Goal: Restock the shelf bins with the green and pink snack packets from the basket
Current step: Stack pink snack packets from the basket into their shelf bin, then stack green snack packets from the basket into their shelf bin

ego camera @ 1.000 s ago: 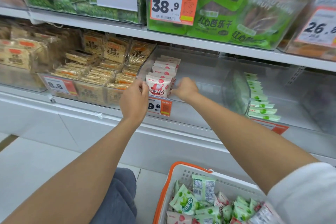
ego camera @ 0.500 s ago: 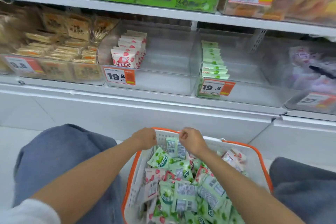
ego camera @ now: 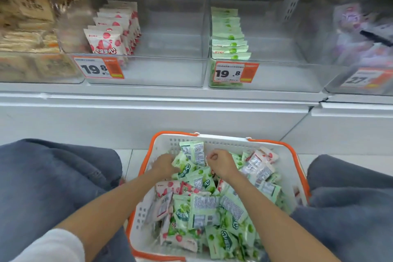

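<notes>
A white basket with an orange rim (ego camera: 274, 142) stands on the floor between my knees, heaped with green packets (ego camera: 204, 210) and a few pink packets (ego camera: 168, 187). My left hand (ego camera: 164, 166) reaches into its far left part and its fingers close on a green packet (ego camera: 184, 169). Just right of an upright green packet (ego camera: 193, 151), my right hand (ego camera: 221, 162) hovers with fingers curled into a fist; nothing shows inside it. On the shelf above, one clear bin (ego camera: 170, 58) holds a row of pink packets (ego camera: 108, 38) and the bin beside it (ego camera: 280, 62) a row of green packets (ego camera: 229, 38).
Orange price tags (ego camera: 100, 68) hang on the bin fronts. A bin of brown biscuit packs (ego camera: 27, 27) sits to the left and a bin of purple packs (ego camera: 359, 34) to the right. The white shelf base (ego camera: 148, 117) stands behind the basket. My knees in grey trousers (ego camera: 53, 176) flank it.
Both hands left the pink bin on the shelf and came down into the basket. My view dropped from the shelf to the basket. The left hand has now sunk in among the green packets.
</notes>
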A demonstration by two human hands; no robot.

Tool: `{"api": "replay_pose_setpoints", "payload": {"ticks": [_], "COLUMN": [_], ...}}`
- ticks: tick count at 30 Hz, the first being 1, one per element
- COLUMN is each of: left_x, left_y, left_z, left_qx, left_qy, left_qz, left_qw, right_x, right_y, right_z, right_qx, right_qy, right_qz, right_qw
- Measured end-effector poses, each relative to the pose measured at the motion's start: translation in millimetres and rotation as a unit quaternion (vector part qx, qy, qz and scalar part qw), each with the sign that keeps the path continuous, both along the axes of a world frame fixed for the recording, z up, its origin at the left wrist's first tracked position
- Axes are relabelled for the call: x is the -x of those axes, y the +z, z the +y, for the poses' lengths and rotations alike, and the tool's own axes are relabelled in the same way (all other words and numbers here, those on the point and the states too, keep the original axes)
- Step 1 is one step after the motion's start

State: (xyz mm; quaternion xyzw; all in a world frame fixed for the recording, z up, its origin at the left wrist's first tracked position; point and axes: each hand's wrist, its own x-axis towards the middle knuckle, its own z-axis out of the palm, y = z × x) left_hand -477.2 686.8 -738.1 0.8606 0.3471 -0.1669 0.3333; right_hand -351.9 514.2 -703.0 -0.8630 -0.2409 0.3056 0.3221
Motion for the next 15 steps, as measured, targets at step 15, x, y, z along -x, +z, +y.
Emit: {"api": "replay_pose_setpoints", "payload": {"ticks": [15], "left_x": [-81], "left_y": [183], "left_z": [-46], "left_qx": [0.050], "left_qy": [0.177], "left_qz": [-0.405], "left_qw": [0.896], "right_x": [-47], "right_y": [157], "right_z": [7], "right_qx": [-0.254], "right_qy": [-0.006], "right_qz": [0.135], "right_qw": [0.958]}}
